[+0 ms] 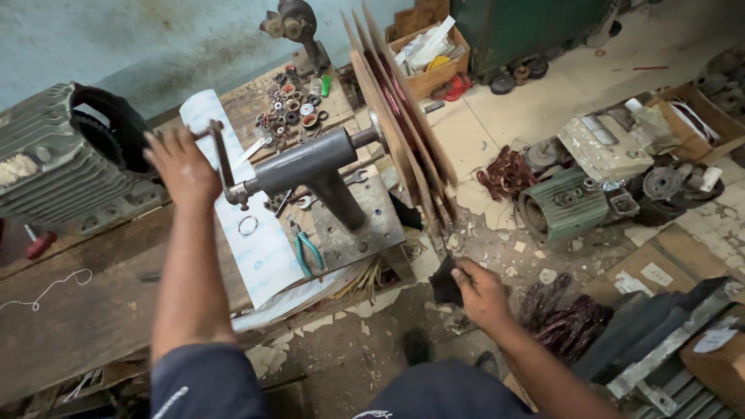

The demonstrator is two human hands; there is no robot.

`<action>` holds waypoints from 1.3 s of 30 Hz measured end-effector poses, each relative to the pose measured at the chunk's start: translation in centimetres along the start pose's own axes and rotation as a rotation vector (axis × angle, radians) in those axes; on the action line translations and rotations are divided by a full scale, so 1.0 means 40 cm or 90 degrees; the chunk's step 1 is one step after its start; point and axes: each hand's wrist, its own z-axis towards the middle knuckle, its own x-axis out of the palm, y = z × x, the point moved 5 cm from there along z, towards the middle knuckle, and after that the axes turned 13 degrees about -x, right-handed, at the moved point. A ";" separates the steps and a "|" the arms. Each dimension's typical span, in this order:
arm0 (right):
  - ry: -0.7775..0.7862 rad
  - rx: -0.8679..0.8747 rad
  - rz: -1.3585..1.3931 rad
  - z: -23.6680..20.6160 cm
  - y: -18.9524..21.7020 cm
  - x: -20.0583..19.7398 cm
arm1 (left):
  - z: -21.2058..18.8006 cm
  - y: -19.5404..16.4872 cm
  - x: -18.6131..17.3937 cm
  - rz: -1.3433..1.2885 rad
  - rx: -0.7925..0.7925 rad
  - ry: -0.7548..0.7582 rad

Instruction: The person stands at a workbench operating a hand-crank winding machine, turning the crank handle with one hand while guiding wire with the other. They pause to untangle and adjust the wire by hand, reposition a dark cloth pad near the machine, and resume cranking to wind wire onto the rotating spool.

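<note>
left hand (180, 164) grips crank (220, 155); tan box (431, 68) behind.

— How is the room finished?
— A pale blue wall (140, 39), stained and patchy, is seen behind a worn wooden workbench (85, 310). The floor (504, 116) is laid with light tiles, cracked and littered with chips.
— And the furniture?
— A dark green cabinet (528, 27) is set against the far side.
</note>
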 end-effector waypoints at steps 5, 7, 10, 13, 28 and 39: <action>-0.022 -0.034 0.019 -0.013 0.006 -0.003 | -0.231 -0.032 0.053 -0.048 -0.019 0.124; -0.066 -0.134 0.012 -0.011 0.025 -0.011 | -0.325 -0.045 0.053 0.010 -0.086 0.170; -0.020 -0.068 0.024 -0.007 0.013 -0.008 | -0.458 -0.065 -0.034 -0.053 -0.093 0.010; -0.012 -0.022 0.024 0.000 0.012 -0.021 | -0.547 -0.047 -0.145 -0.063 -0.086 -0.034; 0.018 0.011 0.024 0.026 0.030 -0.004 | 0.087 0.006 -0.089 -0.012 0.022 -0.068; -0.048 -0.081 0.024 0.039 0.025 -0.020 | -0.486 -0.064 -0.096 -0.057 -0.098 -0.003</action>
